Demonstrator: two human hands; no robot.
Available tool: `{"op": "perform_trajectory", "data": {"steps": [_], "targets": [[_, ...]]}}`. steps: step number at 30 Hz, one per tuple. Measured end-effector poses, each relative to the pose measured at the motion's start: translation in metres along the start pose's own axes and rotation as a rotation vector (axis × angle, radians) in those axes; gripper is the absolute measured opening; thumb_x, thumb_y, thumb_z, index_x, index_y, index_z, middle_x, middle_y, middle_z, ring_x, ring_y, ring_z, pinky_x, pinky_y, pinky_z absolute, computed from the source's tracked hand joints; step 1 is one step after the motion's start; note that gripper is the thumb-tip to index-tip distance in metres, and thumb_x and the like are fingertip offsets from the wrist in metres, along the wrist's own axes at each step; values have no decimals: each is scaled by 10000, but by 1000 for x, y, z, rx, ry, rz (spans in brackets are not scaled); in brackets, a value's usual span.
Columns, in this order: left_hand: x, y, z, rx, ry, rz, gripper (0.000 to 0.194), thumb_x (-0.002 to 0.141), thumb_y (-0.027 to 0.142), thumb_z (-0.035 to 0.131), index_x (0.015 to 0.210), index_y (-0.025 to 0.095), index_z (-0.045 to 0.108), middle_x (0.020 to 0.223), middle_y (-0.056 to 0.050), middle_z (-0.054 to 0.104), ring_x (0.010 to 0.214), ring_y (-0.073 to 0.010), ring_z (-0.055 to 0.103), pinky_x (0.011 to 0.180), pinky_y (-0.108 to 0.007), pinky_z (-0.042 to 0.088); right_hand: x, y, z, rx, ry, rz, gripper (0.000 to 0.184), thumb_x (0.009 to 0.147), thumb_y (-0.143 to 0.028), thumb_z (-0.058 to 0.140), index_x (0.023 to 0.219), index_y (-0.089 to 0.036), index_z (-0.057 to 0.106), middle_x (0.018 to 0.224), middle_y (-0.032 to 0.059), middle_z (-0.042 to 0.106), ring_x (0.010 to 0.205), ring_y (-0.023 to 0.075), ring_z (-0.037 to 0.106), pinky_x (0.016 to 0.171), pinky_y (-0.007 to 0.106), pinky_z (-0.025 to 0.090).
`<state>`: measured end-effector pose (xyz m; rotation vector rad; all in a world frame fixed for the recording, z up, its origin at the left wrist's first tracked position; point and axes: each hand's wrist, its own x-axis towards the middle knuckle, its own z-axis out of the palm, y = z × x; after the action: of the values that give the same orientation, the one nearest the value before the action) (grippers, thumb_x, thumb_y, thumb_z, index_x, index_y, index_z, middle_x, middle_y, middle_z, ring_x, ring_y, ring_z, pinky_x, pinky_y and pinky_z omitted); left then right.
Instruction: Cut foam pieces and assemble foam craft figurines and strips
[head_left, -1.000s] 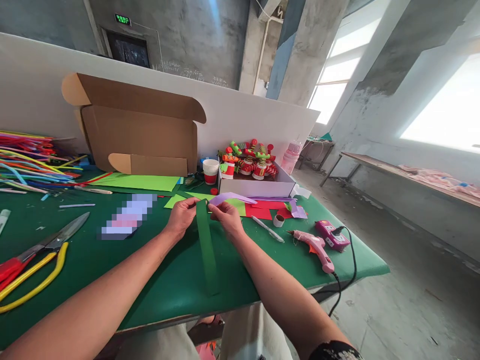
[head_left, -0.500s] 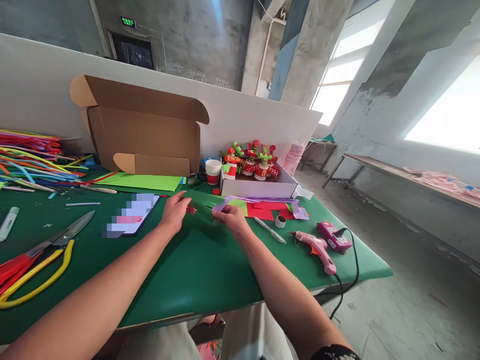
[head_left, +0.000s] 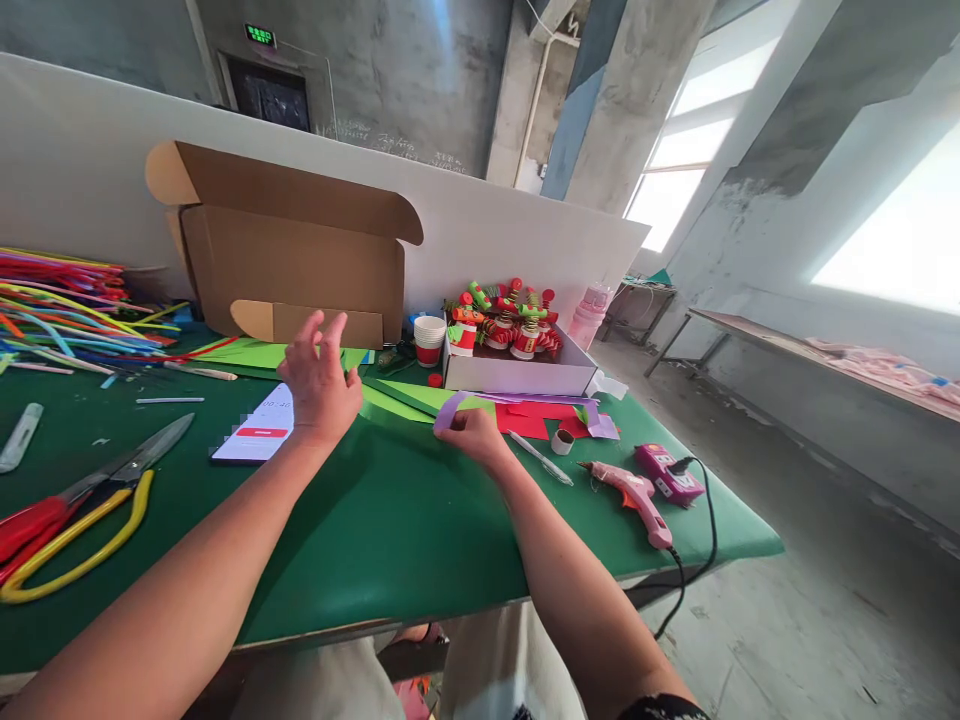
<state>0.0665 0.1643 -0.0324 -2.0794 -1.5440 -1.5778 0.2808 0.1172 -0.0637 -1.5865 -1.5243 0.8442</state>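
Note:
My left hand (head_left: 321,388) is raised with its fingers spread and nothing in them, in front of the right part of a phone (head_left: 259,430). My right hand (head_left: 475,438) pinches a curved purple paper strip (head_left: 450,410) between thumb and fingers, low over the table. Just beyond it, a dark green paper strip (head_left: 401,394) lies across light green paper (head_left: 386,405); whether its near end touches the right hand I cannot tell. Red paper (head_left: 529,424), a white pen (head_left: 540,458) and a small paper ring (head_left: 561,442) lie to the right of that hand.
Yellow-and-red-handled shears (head_left: 112,500) lie at left, below colourful pipe cleaners (head_left: 67,310). An open cardboard box (head_left: 292,260), stacked paper cups (head_left: 430,340) and a white box (head_left: 517,376) of paper figures stand behind. A corded pink glue gun (head_left: 630,492) rests at right.
My left hand has let go of the dark green strip, risen and moved left, its fingers opening. My right hand keeps the purple strip. The dark green strip now lies on the light green paper.

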Motion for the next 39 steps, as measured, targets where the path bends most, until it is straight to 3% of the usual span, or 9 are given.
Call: {"op": "perform_trajectory", "data": {"steps": [3,5,8,11,14,21,25,31,39], "targets": [[2,-1,-1,-22,9,8,637,800,151,557,1422,198,426,1552,-194,337,1382,-379,375,1097,-572,282,0,0,0,-35,-10,29,90,649,-193,711,564,-170,692,487,-46,552,531,122,518,538,244,355],[1,1,2,-130,-34,59,523,828,215,550,1350,191,517,1488,-175,445,1353,-345,424,1106,-526,306,0,1,1,-31,-22,25,103,645,-192,721,552,-166,687,480,-44,554,526,120,521,535,242,358],[-5,5,12,-353,-367,97,295,833,391,568,1036,233,713,1177,-106,692,1140,-293,597,1007,-415,436,0,1,2,95,-76,-6,102,640,-235,758,596,-153,717,507,-35,586,532,118,529,542,239,381],[-12,5,22,-463,-775,42,249,705,500,674,749,270,760,876,-64,756,866,-268,670,787,-336,513,-1,0,3,225,-154,-49,180,633,-305,799,674,-138,749,574,-10,641,574,133,558,566,248,410],[-16,3,25,-530,-940,-20,214,621,473,721,675,272,768,776,-50,758,738,-251,666,660,-304,497,-2,-2,3,233,-182,-87,238,619,-348,825,684,-137,737,594,2,652,601,148,568,577,254,411],[-19,7,23,-677,-890,-173,193,596,442,746,606,250,757,648,-23,725,636,-217,623,595,-277,470,1,-5,3,281,-135,-132,269,620,-361,821,724,-178,654,546,-62,588,542,102,523,552,217,374],[-18,8,22,-648,-811,-202,225,617,453,727,599,229,745,660,-33,713,640,-206,599,601,-277,452,-1,-8,4,375,-108,-67,325,723,-478,741,663,-177,632,581,-16,640,568,114,574,603,240,440],[-15,13,18,-627,-727,-212,207,624,427,709,558,231,707,639,-25,692,634,-202,577,612,-288,433,-6,-10,9,431,-202,0,366,575,-435,856,572,-174,599,586,14,684,548,128,605,587,255,470],[-16,17,17,-631,-705,-203,200,619,412,708,550,225,700,633,-21,682,645,-202,586,624,-289,441,-3,-8,7,385,-128,-54,309,605,-420,830,608,-163,658,567,-6,658,538,116,576,555,238,433]]}}
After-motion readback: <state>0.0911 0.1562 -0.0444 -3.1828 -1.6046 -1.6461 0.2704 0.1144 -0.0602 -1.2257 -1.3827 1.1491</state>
